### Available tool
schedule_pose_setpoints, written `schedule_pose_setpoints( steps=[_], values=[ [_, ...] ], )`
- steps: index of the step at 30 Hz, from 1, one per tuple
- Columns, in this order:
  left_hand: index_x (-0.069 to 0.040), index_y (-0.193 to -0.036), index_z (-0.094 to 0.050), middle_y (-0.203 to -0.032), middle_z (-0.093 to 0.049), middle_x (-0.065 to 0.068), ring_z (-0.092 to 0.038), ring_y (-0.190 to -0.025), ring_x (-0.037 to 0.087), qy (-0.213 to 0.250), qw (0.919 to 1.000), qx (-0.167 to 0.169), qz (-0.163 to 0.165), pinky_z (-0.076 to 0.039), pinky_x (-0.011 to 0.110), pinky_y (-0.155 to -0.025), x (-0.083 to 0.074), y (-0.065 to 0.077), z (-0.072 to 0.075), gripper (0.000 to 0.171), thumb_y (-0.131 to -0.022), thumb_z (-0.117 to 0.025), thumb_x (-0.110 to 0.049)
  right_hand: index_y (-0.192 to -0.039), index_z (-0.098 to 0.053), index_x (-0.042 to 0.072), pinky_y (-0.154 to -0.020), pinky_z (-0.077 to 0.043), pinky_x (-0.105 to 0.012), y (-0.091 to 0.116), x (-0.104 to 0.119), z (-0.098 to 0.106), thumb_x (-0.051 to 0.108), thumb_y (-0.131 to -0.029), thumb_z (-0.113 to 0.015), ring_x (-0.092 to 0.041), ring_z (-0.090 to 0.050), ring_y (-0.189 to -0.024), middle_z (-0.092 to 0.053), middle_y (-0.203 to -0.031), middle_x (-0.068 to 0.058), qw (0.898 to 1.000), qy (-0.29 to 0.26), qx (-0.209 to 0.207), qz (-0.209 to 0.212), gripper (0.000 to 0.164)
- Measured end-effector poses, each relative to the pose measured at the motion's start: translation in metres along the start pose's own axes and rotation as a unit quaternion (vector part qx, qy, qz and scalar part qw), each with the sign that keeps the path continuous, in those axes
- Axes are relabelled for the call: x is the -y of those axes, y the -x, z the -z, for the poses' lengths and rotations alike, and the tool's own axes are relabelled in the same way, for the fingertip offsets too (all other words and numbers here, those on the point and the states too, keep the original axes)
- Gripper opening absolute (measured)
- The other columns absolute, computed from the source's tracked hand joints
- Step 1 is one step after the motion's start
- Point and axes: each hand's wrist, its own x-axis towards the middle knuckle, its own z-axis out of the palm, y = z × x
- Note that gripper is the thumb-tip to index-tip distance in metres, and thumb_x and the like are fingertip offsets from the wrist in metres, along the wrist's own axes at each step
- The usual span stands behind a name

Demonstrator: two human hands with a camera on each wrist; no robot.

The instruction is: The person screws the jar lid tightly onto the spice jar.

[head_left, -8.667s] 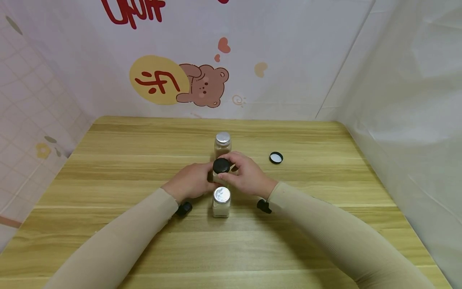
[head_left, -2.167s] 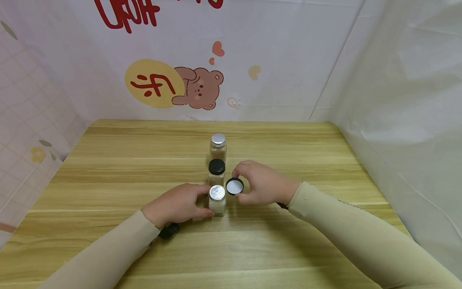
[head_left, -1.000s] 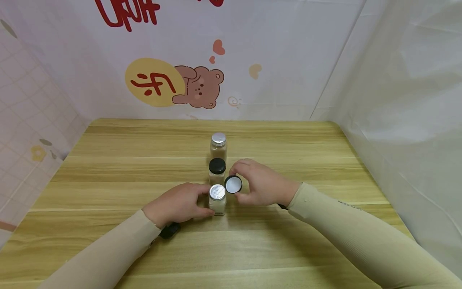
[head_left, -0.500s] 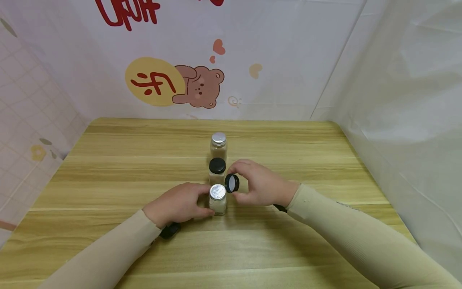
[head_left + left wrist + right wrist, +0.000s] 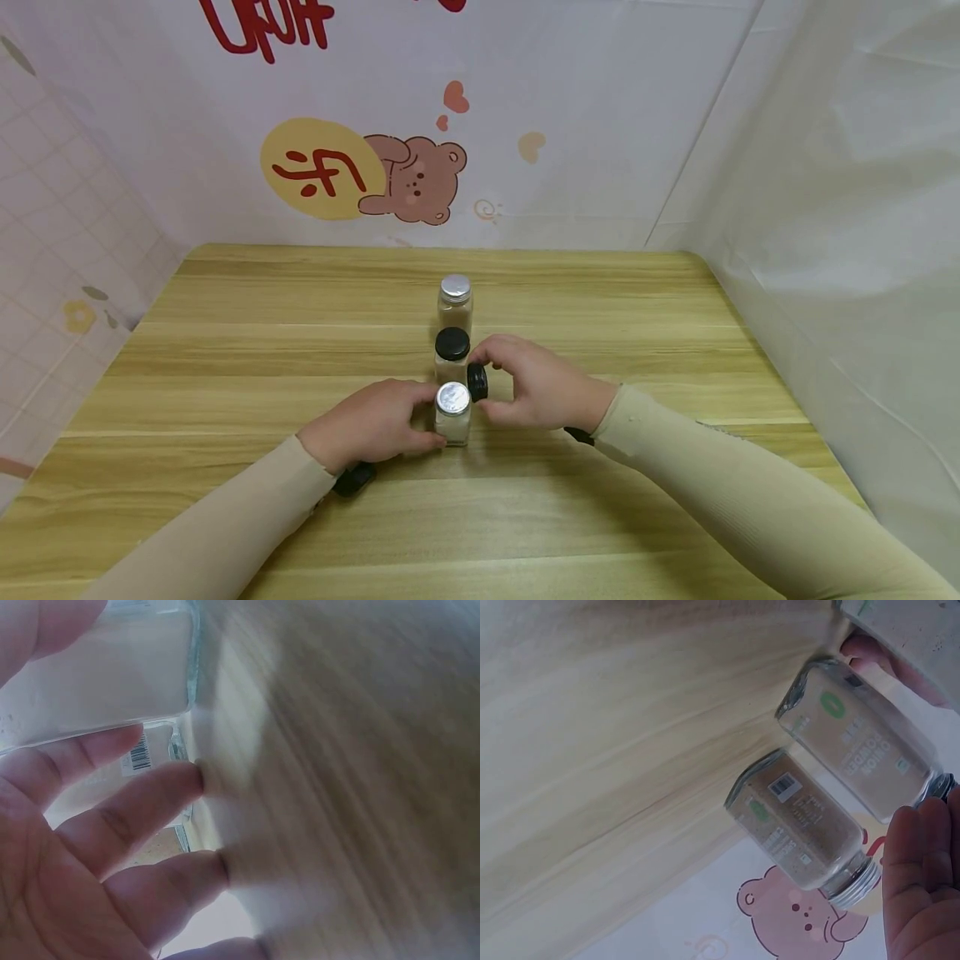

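Note:
Three glass jars of pale powder stand in a row running away from me. With thumb and finger on either side, my left hand (image 5: 371, 421) grips the nearest jar (image 5: 452, 427), which has a silvery top; the left wrist view shows the other fingers spread. My right hand (image 5: 542, 385) pinches a black lid (image 5: 477, 382), held edge-on just right of the nearest jar. Behind that jar is the middle jar (image 5: 450, 369), capped in black. The far jar (image 5: 455, 315) has a silvery top, and its threaded neck (image 5: 851, 885) shows in the right wrist view.
The jars stand close together on a wooden table (image 5: 300, 292). A printed wall covering with a bear (image 5: 427, 183) rises behind it, and a white sheet (image 5: 840, 208) borders the right side. Dark wrist devices (image 5: 355, 479) sit under both sleeves.
Earlier both hands were at the middle jar's black lid. The left hand has moved to the nearest jar; the right took the loose lid from the table and has turned it from white-inside-facing to edge-on.

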Motion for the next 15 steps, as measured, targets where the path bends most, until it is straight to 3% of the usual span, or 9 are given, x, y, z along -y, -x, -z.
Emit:
schedule_pose_setpoints(
  steps=[7,15],
  values=[
    [-0.027,-0.121,-0.070,-0.111,-0.073,-0.006,-0.061,-0.093,0.012,-0.009,0.9999,-0.002,-0.007,-0.051,0.037,-0.086,0.0007,-0.0001,0.0000,0.039,-0.088,-0.085,-0.040,-0.126,-0.063,0.003,-0.100,-0.055,-0.044,-0.0015,0.0030,-0.0024,0.016,-0.088,-0.079,-0.028,-0.066,-0.113,-0.069,-0.124,-0.008,1.000,-0.014,0.011,0.002,0.044],
    [-0.027,-0.122,-0.070,-0.111,-0.073,-0.005,-0.061,-0.093,0.012,-0.010,0.9999,-0.002,-0.007,-0.051,0.037,-0.086,0.0003,0.0001,0.0005,0.039,-0.088,-0.085,-0.040,-0.125,-0.064,0.004,-0.100,-0.055,-0.038,-0.0015,0.0058,-0.0031,0.017,-0.088,-0.078,-0.028,-0.067,-0.110,-0.070,-0.119,-0.006,1.000,-0.016,0.013,-0.004,0.041]
  ],
)
